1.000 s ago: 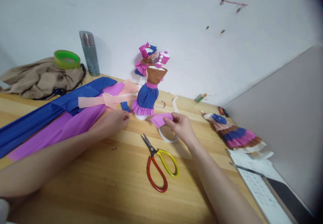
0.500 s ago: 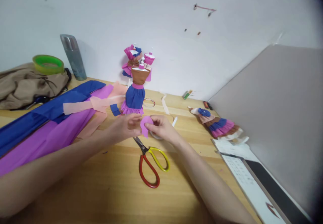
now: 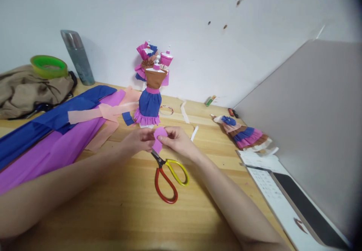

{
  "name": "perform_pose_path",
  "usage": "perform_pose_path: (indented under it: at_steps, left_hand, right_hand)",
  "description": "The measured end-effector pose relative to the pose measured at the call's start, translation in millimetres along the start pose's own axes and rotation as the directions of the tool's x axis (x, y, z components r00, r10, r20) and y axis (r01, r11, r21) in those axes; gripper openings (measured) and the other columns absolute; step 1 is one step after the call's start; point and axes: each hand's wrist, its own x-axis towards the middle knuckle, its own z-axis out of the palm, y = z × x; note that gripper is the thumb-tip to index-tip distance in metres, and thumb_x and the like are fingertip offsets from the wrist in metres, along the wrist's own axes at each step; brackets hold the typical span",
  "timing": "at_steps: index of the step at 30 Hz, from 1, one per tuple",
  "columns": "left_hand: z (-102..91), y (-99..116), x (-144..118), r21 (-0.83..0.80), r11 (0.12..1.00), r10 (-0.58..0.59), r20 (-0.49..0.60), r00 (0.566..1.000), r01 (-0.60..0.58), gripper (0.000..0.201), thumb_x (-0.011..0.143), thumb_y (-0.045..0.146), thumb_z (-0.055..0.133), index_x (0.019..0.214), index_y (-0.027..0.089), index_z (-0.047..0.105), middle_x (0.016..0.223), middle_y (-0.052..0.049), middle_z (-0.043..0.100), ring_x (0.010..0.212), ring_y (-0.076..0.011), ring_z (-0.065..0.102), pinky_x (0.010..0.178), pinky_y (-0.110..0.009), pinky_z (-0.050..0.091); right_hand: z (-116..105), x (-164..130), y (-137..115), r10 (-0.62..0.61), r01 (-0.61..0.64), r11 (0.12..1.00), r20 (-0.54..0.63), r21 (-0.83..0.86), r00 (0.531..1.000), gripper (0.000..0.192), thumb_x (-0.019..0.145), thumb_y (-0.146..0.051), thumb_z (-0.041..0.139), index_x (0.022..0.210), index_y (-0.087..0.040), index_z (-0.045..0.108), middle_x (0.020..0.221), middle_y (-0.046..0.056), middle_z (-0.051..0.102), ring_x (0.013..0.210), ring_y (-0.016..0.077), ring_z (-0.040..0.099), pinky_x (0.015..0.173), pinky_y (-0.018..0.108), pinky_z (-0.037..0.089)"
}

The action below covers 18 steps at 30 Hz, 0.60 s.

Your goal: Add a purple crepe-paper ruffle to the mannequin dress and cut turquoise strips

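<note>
At the far left we see a tan cloth heaped on the wooden table, with a green tape roll on top and a grey flask standing just beside it against the wall. Long sheets of blue crepe paper and purple crepe paper lie across the table, with a peach strip over them. Our left hand pinches the left edge of a small pink paper piece, fingers closed on it. The piece is held just above the table, in front of a small mannequin dressed in brown, blue and pink paper. Our right hand grips its right edge in the same way. Red and yellow scissors lie just below the hands. Farther right, a layered paper dress lies flat near printed sheets.
</note>
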Motion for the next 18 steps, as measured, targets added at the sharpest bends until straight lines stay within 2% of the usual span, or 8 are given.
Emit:
perform_pose_path:
  at_steps: [3, 6, 8, 10, 12, 15, 18]
  left_hand:
    - [-1.4, -3.8, 2.7, 0.025, 0.999, -0.046, 0.022, 0.999, 0.046, 0.03, 0.061, 0.03, 0.082, 0.074, 0.011, 0.063, 0.059, -0.002, 0.065, 0.055, -0.0109, 0.058, 0.058, -0.023, 0.046]
    - [-2.1, -5.7, 0.8, 0.022, 0.995, -0.094, -0.037, 0.995, 0.095, 0.031, 0.064, 0.033, 0.08, 0.071, 0.012, 0.059, 0.058, -0.002, 0.064, 0.053, -0.0104, 0.058, 0.056, -0.022, 0.046]
    - [-0.3, -7.3, -1.4, -0.032, 0.995, -0.101, -0.053, 0.994, 0.099, 0.036, 0.068, 0.041, 0.078, 0.08, 0.012, 0.06, 0.068, -0.004, 0.067, 0.059, -0.0122, 0.062, 0.055, -0.023, 0.048]
    - [2.5, -10.0, -2.8, -0.093, 0.993, -0.076, -0.014, 0.997, 0.074, 0.048, 0.069, 0.049, 0.077, 0.098, 0.013, 0.062, 0.082, -0.005, 0.068, 0.067, -0.0155, 0.066, 0.056, -0.024, 0.051]
    - [5.0, -13.4, -3.1, -0.094, 0.994, -0.047, 0.018, 0.999, 0.049, 0.06, 0.067, 0.053, 0.077, 0.109, 0.014, 0.061, 0.086, -0.006, 0.068, 0.07, -0.0171, 0.067, 0.055, -0.025, 0.052]
    - [5.7, -17.1, -2.1, -0.013, 0.999, -0.037, -0.005, 0.999, 0.037, 0.055, 0.064, 0.05, 0.079, 0.098, 0.011, 0.062, 0.069, -0.003, 0.067, 0.058, -0.0126, 0.062, 0.053, -0.022, 0.048]
    - [3.5, -17.1, -0.5, 0.021, 1.0, -0.021, -0.022, 1.0, 0.022, 0.043, 0.063, 0.044, 0.079, 0.083, 0.011, 0.061, 0.058, 0.0, 0.063, 0.05, -0.0091, 0.056, 0.051, -0.021, 0.044]
  right_hand:
    - [-0.5, -1.0, -0.1, 0.023, -0.023, 1.0, 0.012, -0.018, 1.0, 0.038, 0.071, -0.055, 0.069, 0.067, -0.018, 0.058, 0.053, -0.005, 0.047, 0.047, 0.0076, 0.037, 0.047, 0.023, 0.027]
    - [-7.4, 1.1, 2.2, 0.051, -0.051, 0.999, -0.015, -0.005, 0.999, 0.043, 0.069, -0.06, 0.069, 0.066, -0.019, 0.056, 0.044, -0.007, 0.041, 0.04, 0.0067, 0.029, 0.042, 0.023, 0.02]
    - [-7.4, 2.2, 4.2, 0.042, -0.042, 0.999, -0.027, 0.001, 0.999, 0.043, 0.069, -0.059, 0.07, 0.066, -0.018, 0.057, 0.045, -0.006, 0.044, 0.041, 0.0069, 0.031, 0.042, 0.022, 0.021]
    - [-1.5, 1.6, 6.0, 0.009, -0.009, 1.0, -0.007, 0.004, 1.0, 0.039, 0.071, -0.055, 0.071, 0.067, -0.017, 0.06, 0.051, -0.004, 0.051, 0.046, 0.0084, 0.039, 0.045, 0.022, 0.029]
    - [7.1, -0.3, 7.8, -0.025, 0.025, 0.999, 0.027, -0.02, 0.999, 0.034, 0.074, -0.049, 0.07, 0.065, -0.017, 0.06, 0.057, -0.002, 0.055, 0.052, 0.0101, 0.045, 0.05, 0.023, 0.036]
    - [16.4, -2.6, 10.3, -0.04, 0.043, 0.99, 0.02, -0.134, 0.999, 0.034, 0.074, -0.044, 0.07, 0.057, -0.018, 0.055, 0.055, -0.002, 0.052, 0.052, 0.0108, 0.045, 0.051, 0.023, 0.035]
    - [16.8, -3.2, 11.0, -0.04, 0.04, 0.98, 0.003, -0.195, 0.999, 0.034, 0.076, -0.045, 0.068, 0.058, -0.018, 0.057, 0.054, -0.002, 0.052, 0.052, 0.0116, 0.046, 0.05, 0.023, 0.034]
